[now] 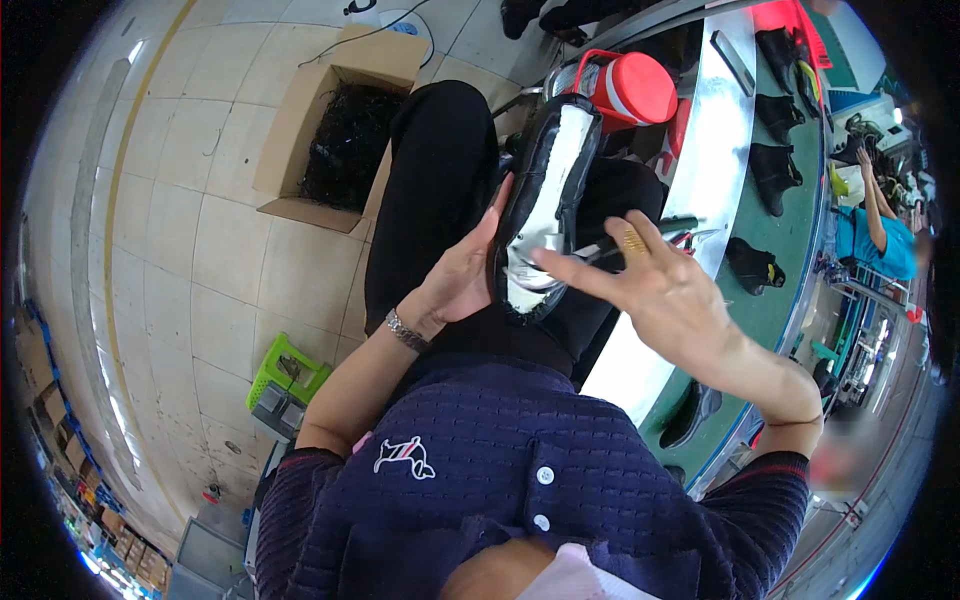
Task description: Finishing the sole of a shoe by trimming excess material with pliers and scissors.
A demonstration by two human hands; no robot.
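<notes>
A black shoe upper on a white last [550,190] rests sole-up on my lap. My left hand [462,275] cups its left side and grips it; a metal bracelet sits on that wrist. My right hand [650,285] is over the shoe's near end, index finger stretched onto the white sole, and it holds a thin metal tool [675,232] between thumb and fingers, with a ring on one finger.
A green conveyor belt [800,230] carrying several black shoe uppers runs along my right. A red bucket [630,88] stands beyond the shoe. An open cardboard box [345,140] of black material and a green basket [285,375] sit on the tiled floor at left. Another person in blue works at far right.
</notes>
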